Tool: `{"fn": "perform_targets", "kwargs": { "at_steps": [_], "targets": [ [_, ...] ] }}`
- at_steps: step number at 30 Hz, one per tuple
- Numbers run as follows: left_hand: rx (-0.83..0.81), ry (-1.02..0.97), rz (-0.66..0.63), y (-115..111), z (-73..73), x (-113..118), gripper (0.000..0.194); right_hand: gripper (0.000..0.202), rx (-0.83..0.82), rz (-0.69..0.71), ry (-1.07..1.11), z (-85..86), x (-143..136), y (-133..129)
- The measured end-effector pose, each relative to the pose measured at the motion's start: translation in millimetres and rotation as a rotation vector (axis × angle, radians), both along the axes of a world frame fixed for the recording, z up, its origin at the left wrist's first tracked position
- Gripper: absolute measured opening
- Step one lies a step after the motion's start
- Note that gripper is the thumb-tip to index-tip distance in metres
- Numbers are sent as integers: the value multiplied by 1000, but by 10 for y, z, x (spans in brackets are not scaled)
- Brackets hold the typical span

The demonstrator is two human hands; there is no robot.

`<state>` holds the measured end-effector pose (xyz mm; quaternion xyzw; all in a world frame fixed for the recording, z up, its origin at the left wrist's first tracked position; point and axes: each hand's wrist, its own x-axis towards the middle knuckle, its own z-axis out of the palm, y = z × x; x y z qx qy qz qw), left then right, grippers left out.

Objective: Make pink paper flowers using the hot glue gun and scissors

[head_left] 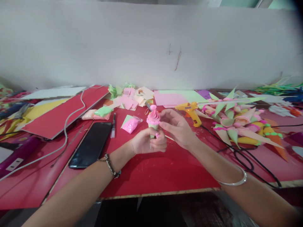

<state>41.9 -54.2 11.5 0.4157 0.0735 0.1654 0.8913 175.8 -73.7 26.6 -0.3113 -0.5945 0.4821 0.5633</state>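
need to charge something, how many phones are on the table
1: a black phone lying flat, screen up, on the red table, left of the left hand. Paper piles could hide another.

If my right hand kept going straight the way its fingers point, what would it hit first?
The right hand points left, at the pink paper flower that the left hand holds upright. Its fingertips already seem to touch the flower's rim, though depth is hard to judge.

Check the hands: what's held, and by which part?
Left hand grips the pink paper flower around its green lower cone. Right hand pinches it at the side, just under the pink top.
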Motion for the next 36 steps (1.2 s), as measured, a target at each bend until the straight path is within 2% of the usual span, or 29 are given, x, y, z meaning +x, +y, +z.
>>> {"fn": "perform_targets", "kwargs": {
  "at_steps": [6, 10, 14, 18, 20, 23, 25, 31, 34, 36],
  "targets": [
    [21, -3, -84, -14, -6, -9, 27, 39, -100, 184, -16, 1, 0, 0],
    [51, -50, -130, -22, -8, -10, 29, 31, -128, 231, 34, 29, -14, -27],
    [70, -36, -109, -19, 12, -6, 28, 21, -149, 208, 54, 41, -25, -35],
    [85, -27, 20, -29, 19, 21, 18, 20, -169, 172, 79, 10, -3, -12],
    [124, 13, 141, -31, -7, 47, 14, 20, -196, 185, 87, -5, 14, 2],
    [328, 158, 394, -18, -74, 85, 19, 22, -222, 207, 91, -20, 32, 28],
    [460, 233, 489, -3, -112, 98, 24, 24, -204, 177, 86, -33, 37, 47],
    [612, 315, 477, 7, -129, 90, 32, 24, -198, 147, 26, -88, 44, 71],
    [572, 311, 500, 11, -135, 88, 31, 27, -190, 139, 2, -93, 41, 73],
    [511, 292, 540, 23, -139, 86, 30, 32, -127, 92, -15, -84, 41, 84]
  ]
}}
